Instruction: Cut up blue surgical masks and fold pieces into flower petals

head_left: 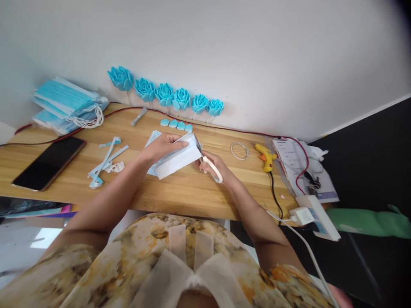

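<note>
My left hand (165,146) pinches a folded sheet of face mask fabric (180,159), white on the side facing me with pale blue at its edges. In my right hand (214,166) is a pair of scissors (212,168) with white handles, its blades at the right edge of the fabric. How far the blades are spread I cannot tell. More blue fabric (152,137) lies partly hidden under my left hand. Just beyond, several small blue petal pieces (173,123) lie in a row on the wooden table (192,199).
Several blue fabric flowers (165,94) stand along the wall. Stacked face masks (66,100) and a phone (49,163) lie left, near cut strips (107,162). Rightward are a wire ring (239,151), a yellow glue gun (266,157) and a power strip (317,217) with cables.
</note>
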`<state>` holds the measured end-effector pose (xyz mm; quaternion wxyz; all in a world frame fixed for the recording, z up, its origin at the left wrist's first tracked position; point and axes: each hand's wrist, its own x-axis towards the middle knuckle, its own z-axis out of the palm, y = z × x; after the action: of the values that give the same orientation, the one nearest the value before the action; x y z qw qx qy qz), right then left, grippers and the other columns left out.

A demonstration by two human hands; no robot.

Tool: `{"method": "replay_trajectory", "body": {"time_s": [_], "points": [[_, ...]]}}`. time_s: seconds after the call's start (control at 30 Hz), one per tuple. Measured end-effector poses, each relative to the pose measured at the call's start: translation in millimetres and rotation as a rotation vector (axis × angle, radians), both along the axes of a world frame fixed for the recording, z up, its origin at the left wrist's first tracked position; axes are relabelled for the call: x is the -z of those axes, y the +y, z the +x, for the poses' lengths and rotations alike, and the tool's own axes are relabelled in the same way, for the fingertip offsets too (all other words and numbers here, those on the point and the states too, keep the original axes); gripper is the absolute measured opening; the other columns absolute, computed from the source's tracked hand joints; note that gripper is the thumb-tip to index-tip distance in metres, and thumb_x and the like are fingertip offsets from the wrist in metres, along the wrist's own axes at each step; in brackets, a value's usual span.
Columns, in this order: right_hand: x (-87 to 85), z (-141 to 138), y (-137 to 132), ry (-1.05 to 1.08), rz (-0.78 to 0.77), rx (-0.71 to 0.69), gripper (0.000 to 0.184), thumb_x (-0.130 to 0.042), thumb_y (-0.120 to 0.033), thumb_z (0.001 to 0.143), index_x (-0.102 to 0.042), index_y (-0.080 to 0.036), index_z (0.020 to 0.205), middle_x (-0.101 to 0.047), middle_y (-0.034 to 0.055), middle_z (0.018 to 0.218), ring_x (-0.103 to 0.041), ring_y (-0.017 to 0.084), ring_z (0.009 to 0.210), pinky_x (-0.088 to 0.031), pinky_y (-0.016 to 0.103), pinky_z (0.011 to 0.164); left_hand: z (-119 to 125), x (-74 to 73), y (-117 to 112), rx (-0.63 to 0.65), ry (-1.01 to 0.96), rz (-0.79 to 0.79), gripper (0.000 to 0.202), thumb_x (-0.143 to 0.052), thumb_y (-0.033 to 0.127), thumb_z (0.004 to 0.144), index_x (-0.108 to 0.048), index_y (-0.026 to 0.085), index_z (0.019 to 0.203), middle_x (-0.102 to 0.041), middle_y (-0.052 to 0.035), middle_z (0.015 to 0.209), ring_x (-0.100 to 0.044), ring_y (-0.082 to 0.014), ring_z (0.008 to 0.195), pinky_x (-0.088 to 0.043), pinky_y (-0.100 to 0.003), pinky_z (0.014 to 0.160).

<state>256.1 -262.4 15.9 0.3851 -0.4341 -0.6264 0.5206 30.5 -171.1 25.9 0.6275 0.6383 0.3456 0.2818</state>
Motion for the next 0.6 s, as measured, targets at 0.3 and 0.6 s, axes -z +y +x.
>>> {"method": "replay_trajectory", "body": {"time_s": [0.3,0.6], "points": [[-2.5,-3.3,-0.3,-0.017,0.014,-0.013,0.063,-0.069,-0.082,0.076,-0.061,-0.021,0.087,-0.054,0.0002,0.076,-0.044,0.013,0.066,-0.035,0.028,0.061,1.6,-1.7,-3.2,0.004,0.041,0.016,0.039,-0.077,0.055,0.077,-0.073,0.016,0.074,-0.06,-0.002,0.064,-0.046,-0.0112,0.05,-0.03,-0.024,0.045],[-2.1,-4.1,0.1,-0.01,0.005,0.009,0.063,-0.071,-0.082,0.074,-0.062,-0.02,0.085,-0.057,0.0007,0.073,-0.048,0.013,0.063,-0.036,0.028,0.058,2.6,5.4,-0.6,-0.007,-0.003,-0.005,0.031,-0.082,0.045,0.077,-0.07,0.018,0.066,-0.056,-0.0004,0.057,-0.046,-0.0112,0.046,-0.027,-0.023,0.042]]}}
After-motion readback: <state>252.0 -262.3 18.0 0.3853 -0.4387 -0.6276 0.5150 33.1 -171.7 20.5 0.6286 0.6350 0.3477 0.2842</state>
